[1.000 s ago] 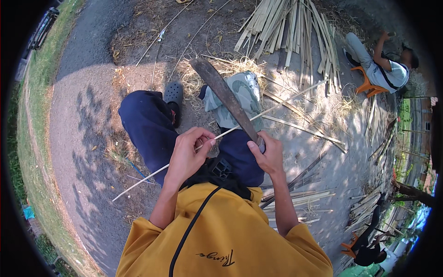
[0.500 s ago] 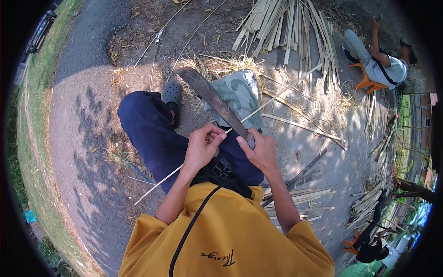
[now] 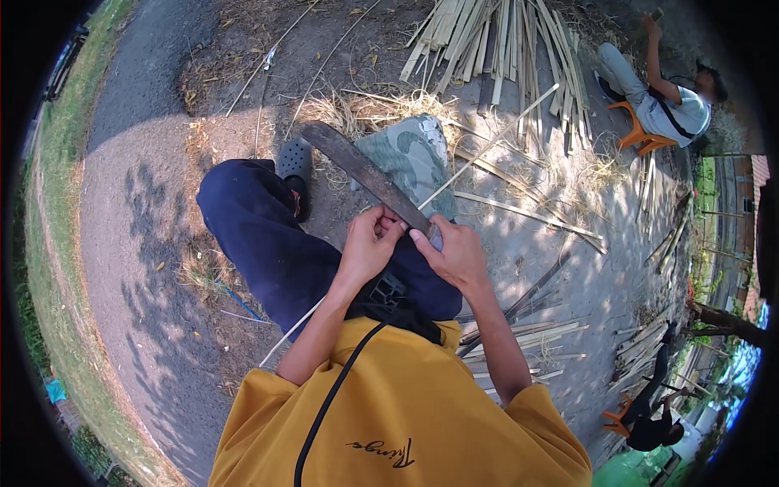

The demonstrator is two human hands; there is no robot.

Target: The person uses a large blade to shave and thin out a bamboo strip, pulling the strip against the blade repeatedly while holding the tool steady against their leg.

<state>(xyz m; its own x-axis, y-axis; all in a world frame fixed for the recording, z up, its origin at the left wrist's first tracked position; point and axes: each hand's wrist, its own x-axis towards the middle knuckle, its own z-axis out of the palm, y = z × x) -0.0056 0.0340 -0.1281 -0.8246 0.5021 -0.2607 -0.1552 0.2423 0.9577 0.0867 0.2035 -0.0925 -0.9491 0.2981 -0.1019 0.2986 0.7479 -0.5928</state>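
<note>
My left hand (image 3: 369, 250) pinches a long, thin, pale bamboo strip (image 3: 491, 144) over my lap. The strip slants from beside my left forearm up to the far right, crossing the blade. My right hand (image 3: 456, 256) is closed round the handle end of a dark, broad-bladed machete (image 3: 350, 158), thumb on the near end. The blade points far left, away from me. It lies over the strip just beyond my left fingertips, which hide the contact between the two. Under the blade, a camouflage cloth (image 3: 414, 158) covers my right knee.
Many split bamboo strips (image 3: 507, 49) lie fanned out at the far right, with more strips (image 3: 527, 349) beside my right arm. Curled shavings (image 3: 357, 109) litter the ground beyond my feet. One person (image 3: 677, 105) sits on an orange stool at right; another (image 3: 645, 426) sits at lower right.
My left hand has moved right and up the strip, close to my right hand and the blade. The strip's near end has shifted toward the right and the far side.
</note>
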